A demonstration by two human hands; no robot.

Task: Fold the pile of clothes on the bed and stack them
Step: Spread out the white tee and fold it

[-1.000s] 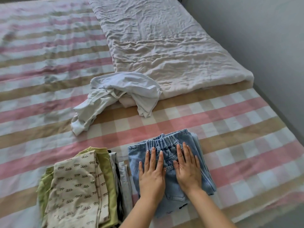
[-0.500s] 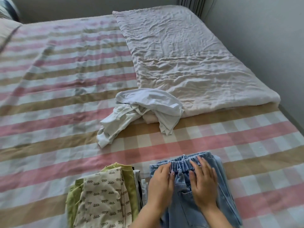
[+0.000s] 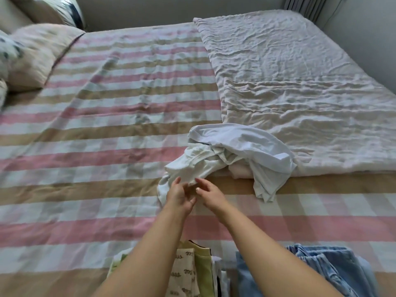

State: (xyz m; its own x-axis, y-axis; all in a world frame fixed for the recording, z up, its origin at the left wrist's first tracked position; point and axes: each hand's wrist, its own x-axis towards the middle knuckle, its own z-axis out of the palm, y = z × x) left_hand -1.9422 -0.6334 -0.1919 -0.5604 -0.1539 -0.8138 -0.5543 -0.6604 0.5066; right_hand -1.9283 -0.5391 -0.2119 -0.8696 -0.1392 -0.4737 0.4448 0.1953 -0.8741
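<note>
A crumpled white garment (image 3: pixel 235 151) lies in the middle of the bed, partly on the edge of the pale quilt. Both arms are stretched out toward its near left end. My left hand (image 3: pixel 180 197) and my right hand (image 3: pixel 211 195) are at that end, fingers spread, touching or just short of the cloth; neither grips it. Folded blue jeans (image 3: pixel 330 273) lie at the bottom right. A stack of folded clothes (image 3: pixel 192 273), cream print and green on top, sits at the bottom centre, partly hidden by my left forearm.
The bed has a pink, tan and white checked sheet (image 3: pixel 96 168). A wrinkled pale quilt (image 3: pixel 289 82) covers the right side. Pillows (image 3: pixel 32 54) lie at the far left. A grey wall runs along the right and the back.
Both hands have left the folded jeans and reached forward to the white garment. The view has tilted up, so the jeans and stack now sit at the bottom edge.
</note>
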